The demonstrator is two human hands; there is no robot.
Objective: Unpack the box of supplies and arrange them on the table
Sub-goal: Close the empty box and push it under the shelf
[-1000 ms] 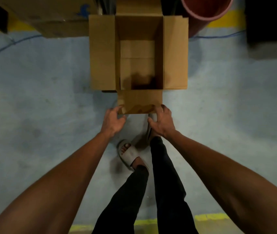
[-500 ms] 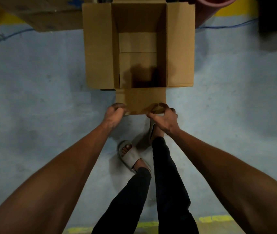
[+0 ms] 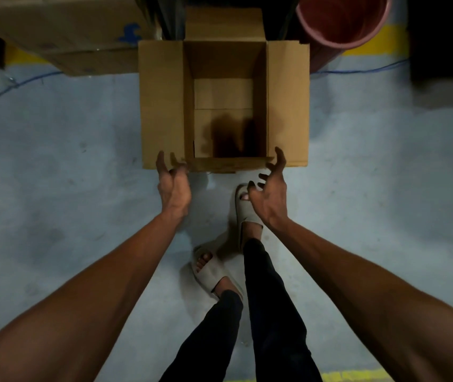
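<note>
Hands [image 3: 174,186] off flap; box [image 3: 224,106] floor shadowed

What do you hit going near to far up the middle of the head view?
Black trouser legs → beige slide sandals → left hand and right hand, level with each other → open brown cardboard box on the blue-grey floor.

cardboard box [image 3: 161,106] | upright on floor | flaps spread open | inside bare (shadowed near side)

arms [image 3: 115,285]: bare, no sleeves | trousers [image 3: 272,321]: dark, slim | sandals [image 3: 208,271]: pale grey slides
</note>
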